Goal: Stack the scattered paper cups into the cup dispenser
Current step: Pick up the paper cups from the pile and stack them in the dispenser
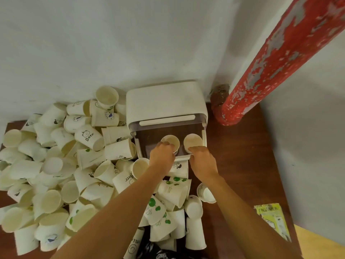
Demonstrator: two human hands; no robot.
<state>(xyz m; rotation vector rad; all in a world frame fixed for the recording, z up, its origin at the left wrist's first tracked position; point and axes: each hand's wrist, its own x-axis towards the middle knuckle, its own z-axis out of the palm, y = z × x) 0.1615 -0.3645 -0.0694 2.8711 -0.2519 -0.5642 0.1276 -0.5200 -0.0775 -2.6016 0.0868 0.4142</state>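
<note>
A white cup dispenser [166,101] stands against the wall with its clear front drawer tipped open toward me. Two paper cups stand upright in the drawer, a left cup [170,140] and a right cup [193,140]. My left hand [162,157] grips the near rim of the left cup. Fingers of my right hand [202,161] curl over the near rim of the right cup and the drawer's front edge. A big heap of scattered white paper cups [56,174] with printed logos covers the table to the left and near side.
The brown wooden table [242,165] shows bare wood to the right of the dispenser. A peeling red pipe [280,58] rises at the back right corner. A yellow-green packet [272,219] lies near the right edge. White walls close off the back and right.
</note>
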